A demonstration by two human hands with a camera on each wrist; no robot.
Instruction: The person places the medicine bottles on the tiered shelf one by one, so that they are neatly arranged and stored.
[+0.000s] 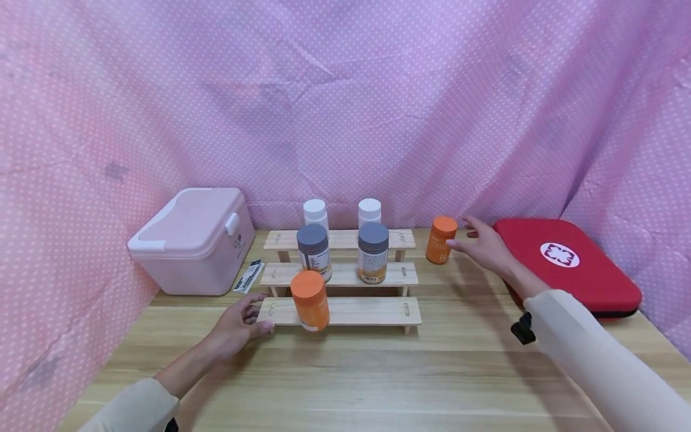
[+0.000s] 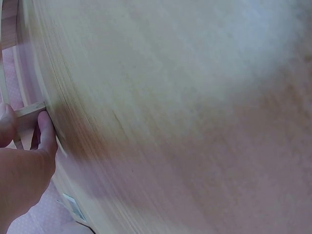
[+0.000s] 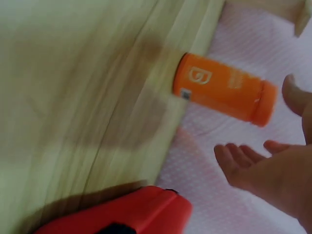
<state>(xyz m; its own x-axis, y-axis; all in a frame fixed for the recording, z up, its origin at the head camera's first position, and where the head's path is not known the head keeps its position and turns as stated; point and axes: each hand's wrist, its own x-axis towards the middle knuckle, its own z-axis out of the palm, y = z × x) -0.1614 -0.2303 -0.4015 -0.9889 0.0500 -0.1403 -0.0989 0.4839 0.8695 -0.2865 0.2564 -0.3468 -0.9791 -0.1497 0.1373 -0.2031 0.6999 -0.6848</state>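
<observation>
A wooden tiered rack (image 1: pixel 356 313) stands mid-table. My left hand (image 1: pixel 237 327) grips the left end of its lowest step; the left wrist view shows thumb and fingers around the wooden end (image 2: pixel 30 110). An orange bottle (image 1: pixel 311 306) stands on that step. Two grey-capped bottles (image 1: pixel 373 252) are on the middle step, and two white-capped bottles (image 1: pixel 369 210) on the top one. To the right of the rack, another orange bottle (image 1: pixel 439 241) stands upright on the table. Beside it is my right hand (image 1: pixel 483 245), fingers spread; in the right wrist view a gap separates hand (image 3: pixel 273 180) and bottle (image 3: pixel 222 88).
A pale pink lidded box (image 1: pixel 189 246) sits at the left, with a small printed packet (image 1: pixel 249 276) between it and the rack. A red case (image 1: pixel 572 264) with a white emblem lies at the right, under my right forearm's far side. Pink dotted cloth (image 1: pixel 345 108) hangs behind.
</observation>
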